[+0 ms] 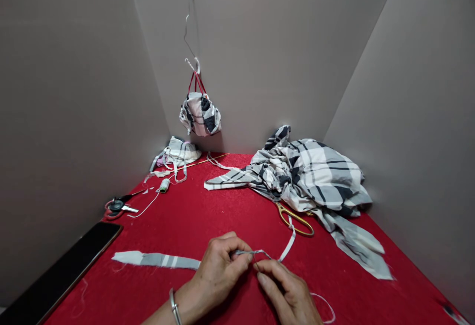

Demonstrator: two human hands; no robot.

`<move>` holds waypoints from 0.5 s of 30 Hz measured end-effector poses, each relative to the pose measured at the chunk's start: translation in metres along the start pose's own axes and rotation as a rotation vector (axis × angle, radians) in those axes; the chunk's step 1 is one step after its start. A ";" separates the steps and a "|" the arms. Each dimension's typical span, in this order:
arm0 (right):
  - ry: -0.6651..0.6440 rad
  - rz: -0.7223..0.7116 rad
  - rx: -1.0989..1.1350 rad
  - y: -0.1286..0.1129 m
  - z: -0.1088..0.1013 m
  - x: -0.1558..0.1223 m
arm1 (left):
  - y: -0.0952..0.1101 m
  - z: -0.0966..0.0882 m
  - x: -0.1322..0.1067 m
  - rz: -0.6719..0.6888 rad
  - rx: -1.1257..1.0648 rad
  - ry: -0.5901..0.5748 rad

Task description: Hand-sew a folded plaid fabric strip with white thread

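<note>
Red cloth (pixel 208 216) covers our table, and three grey board walls (pixel 260 58) box it in on the left, back and right. Nearest us, our left hand (pixel 218 270), with one metal bangle (pixel 175 306), curls its fingers closed on a narrow grey-and-white fabric strip (pixel 256 253), which our right hand (pixel 285 290) also pinches between thumb and forefinger. A thin white cord (pixel 322 305) loops beside our right hand. One wide grey-and-white fabric strip (pixel 156 259) lies just left of our hands, and one black slab with a brown edge (pixel 59 270) sits at the left edge. Farther on we count two pairs of scissors: gold-handled (pixel 293 221) and black-handled (pixel 118 205). We also see one spool of pale green thread (pixel 164 185), one large heap of plaid fabric (pixel 308 176) and one small plaid bundle (pixel 180 151). Against the back wall, one plaid pouch with red straps (pixel 200 113) hangs from one white hook (pixel 192 65).
</note>
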State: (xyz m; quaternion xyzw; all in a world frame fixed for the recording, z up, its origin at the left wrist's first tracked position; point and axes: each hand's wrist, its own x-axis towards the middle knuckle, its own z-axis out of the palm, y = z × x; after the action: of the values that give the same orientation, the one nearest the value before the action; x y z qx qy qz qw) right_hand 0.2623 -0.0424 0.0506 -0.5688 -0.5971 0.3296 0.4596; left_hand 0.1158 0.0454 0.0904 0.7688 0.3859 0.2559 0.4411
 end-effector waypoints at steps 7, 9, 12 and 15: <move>0.017 0.004 -0.003 -0.002 0.000 -0.001 | -0.002 0.001 -0.001 0.109 0.138 0.011; 0.019 0.004 -0.002 -0.002 0.000 -0.001 | -0.005 0.001 -0.002 0.181 0.188 0.032; 0.027 0.000 0.000 -0.001 0.000 -0.001 | -0.011 0.005 -0.003 0.341 0.275 0.069; 0.041 -0.022 -0.013 0.003 0.001 -0.002 | -0.018 0.008 -0.005 0.490 0.428 0.092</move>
State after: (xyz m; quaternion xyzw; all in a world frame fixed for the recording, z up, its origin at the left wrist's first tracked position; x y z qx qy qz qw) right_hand 0.2620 -0.0436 0.0472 -0.5719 -0.5958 0.3091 0.4716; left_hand 0.1117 0.0428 0.0703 0.9016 0.2541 0.3019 0.1772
